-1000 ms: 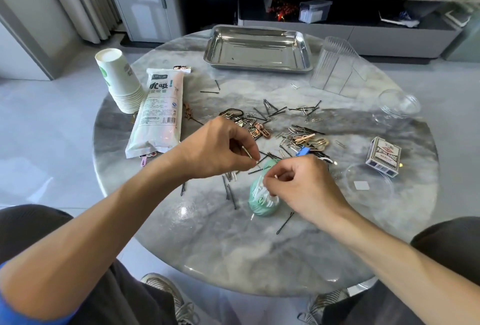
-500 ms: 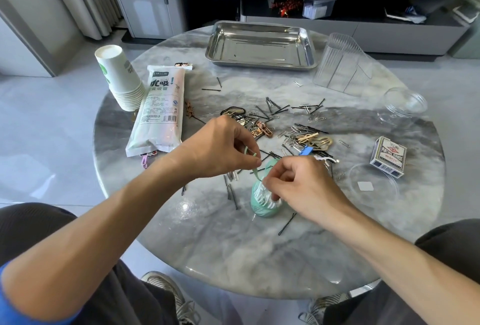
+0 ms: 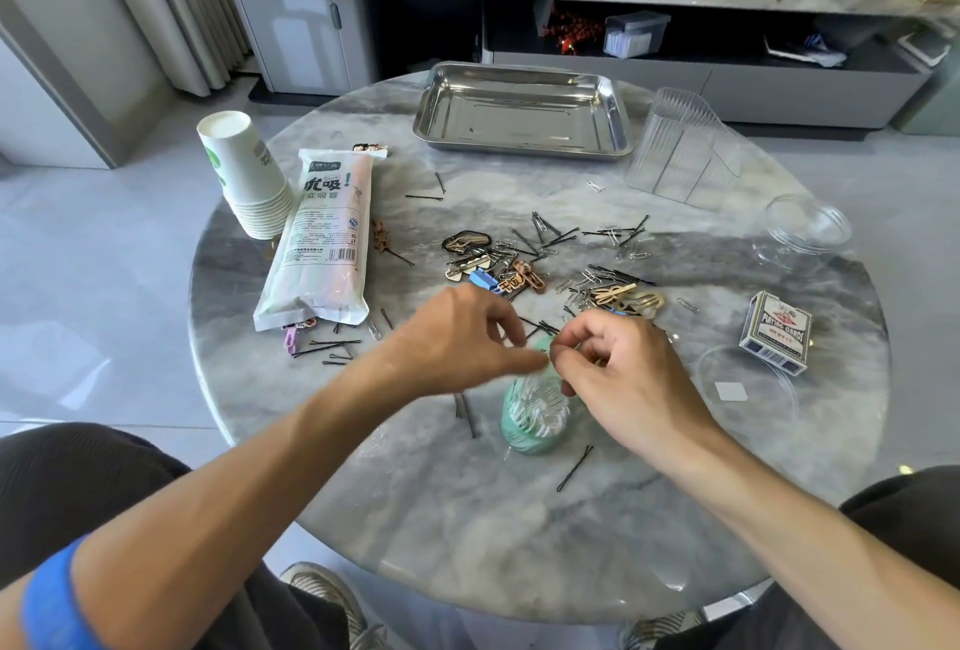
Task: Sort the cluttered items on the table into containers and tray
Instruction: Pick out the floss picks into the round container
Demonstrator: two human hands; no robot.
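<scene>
Mint-green container (image 3: 531,423): on the table (image 3: 467,519), directly below both hands, mouth tilted up and away.
Left hand (image 3: 457,337): fingers curled, tips pinched together over the mouth; contents too blurred to tell.
Right hand (image 3: 618,368): fingers pinching something small at the rim, equally near.
Unsorted pile (image 3: 545,264): just beyond the fingers.

Near table edge (image 3: 467,545) bare; hairpin clutter (image 3: 550,259) blocks route to tray (image 3: 618,129)
</scene>
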